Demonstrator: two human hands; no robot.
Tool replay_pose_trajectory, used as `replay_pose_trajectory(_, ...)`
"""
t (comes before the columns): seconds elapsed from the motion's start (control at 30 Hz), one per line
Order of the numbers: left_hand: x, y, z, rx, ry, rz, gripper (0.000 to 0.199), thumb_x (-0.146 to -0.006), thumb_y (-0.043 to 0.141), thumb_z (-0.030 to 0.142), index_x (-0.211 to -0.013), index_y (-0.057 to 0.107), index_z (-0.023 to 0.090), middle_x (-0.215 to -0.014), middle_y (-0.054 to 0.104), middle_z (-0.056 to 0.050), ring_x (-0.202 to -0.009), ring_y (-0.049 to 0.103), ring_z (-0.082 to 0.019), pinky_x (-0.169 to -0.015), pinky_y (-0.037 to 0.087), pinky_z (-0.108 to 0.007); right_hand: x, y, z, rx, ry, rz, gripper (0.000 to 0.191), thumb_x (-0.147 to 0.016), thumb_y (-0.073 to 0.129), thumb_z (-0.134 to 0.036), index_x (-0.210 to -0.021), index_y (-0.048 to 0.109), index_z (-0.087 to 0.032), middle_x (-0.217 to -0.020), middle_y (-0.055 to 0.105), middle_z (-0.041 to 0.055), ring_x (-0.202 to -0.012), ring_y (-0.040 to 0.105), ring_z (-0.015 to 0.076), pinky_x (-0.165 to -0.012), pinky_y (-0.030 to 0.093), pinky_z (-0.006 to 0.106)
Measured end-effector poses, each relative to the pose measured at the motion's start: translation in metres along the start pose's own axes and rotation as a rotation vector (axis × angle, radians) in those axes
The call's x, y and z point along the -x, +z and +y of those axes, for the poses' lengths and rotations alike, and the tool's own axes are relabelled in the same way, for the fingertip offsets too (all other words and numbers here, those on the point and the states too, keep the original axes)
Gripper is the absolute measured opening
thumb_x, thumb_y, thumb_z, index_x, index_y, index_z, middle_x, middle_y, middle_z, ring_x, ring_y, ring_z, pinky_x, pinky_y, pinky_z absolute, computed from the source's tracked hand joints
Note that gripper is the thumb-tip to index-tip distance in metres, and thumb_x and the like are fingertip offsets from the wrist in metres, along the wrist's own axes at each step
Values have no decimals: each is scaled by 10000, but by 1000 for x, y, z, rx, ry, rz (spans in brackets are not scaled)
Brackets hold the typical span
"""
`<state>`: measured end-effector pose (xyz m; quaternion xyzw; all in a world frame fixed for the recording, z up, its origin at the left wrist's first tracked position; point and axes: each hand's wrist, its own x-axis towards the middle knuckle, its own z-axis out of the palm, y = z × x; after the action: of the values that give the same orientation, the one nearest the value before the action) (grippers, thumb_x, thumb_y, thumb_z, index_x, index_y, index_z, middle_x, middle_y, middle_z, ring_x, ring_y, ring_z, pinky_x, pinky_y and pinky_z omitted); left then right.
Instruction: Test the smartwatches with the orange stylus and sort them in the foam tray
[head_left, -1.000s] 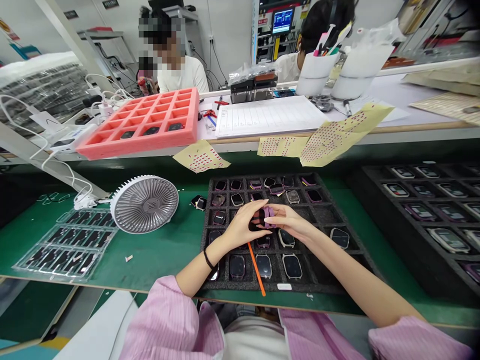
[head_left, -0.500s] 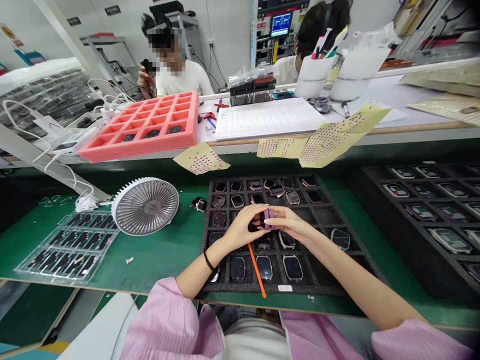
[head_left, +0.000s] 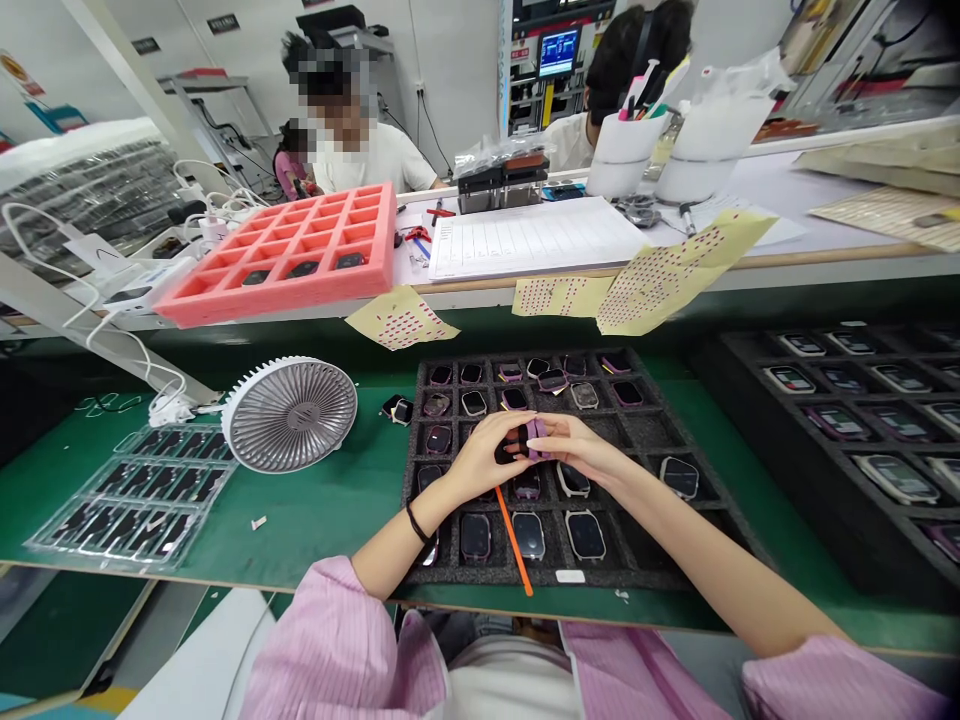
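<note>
A green counter (head_left: 322, 535) carries a black foam tray (head_left: 651, 432) of smartwatches, with a second foam tray (head_left: 787, 485) further right. Leftward sit a round fan (head_left: 292, 415), a clear blister tray (head_left: 142, 503) and — between blister and black trays — a white scrap (head_left: 259, 522).

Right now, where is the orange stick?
In the head view, just right of centre, the orange stick slants over the black tray below the left hand.

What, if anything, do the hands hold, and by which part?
A small purple piece, apparently by its edges, between the left hand and the right hand.
</note>
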<state>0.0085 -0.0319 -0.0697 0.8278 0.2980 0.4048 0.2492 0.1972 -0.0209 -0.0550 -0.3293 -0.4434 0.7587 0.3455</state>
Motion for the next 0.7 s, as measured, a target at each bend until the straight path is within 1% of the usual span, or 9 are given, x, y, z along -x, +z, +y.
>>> replay_pose_trajectory(0.27, 0, 0, 1, -8, -4, -5, 572, -798, 685, 227, -1333, 483, 236, -1302, 590, -114, -1222, 537, -255, -1053, 424, -471, 1, 1, -1, -5, 12, 15, 440, -591, 852, -262, -1005, 721, -194, -1006, 761, 90, -883, 740, 262, -781, 597, 355)
replay_pose_trajectory(0.47, 0, 0, -1, -14, 24, 8, 586, -789, 697, 200, -1333, 481, 226, -1294, 595, -119, -1214, 541, -249, -1045, 433, -469, 1, 0, 0, -8, 10, 9, 447, -604, 847, -270, -1024, 717, -186, -1012, 759, 99, -883, 739, 263, -803, 592, 381)
replay_pose_trajectory(0.6, 0, -1, -2, -12, 16, -9, 585, -799, 693, 220, -1343, 476, 234, -1306, 589, -118, -1227, 534, -249, -1049, 429, -473, 0, -1, 0, -19, 6, 5, 434, -599, 847, -263, -1007, 720, -185, -1005, 759, 97, -870, 741, 260, -777, 598, 365)
replay_pose_trajectory(0.7, -2, -2, -2, -14, 29, -9, 586, -812, 690, 263, -1354, 470, 235, -1313, 586, -125, -1228, 536, -253, -1043, 431, -478, 0, -1, -3, -37, 1, -21, 421, -598, 845, -261, -994, 722, -185, -987, 762, 94, -863, 744, 254, -757, 600, 342)
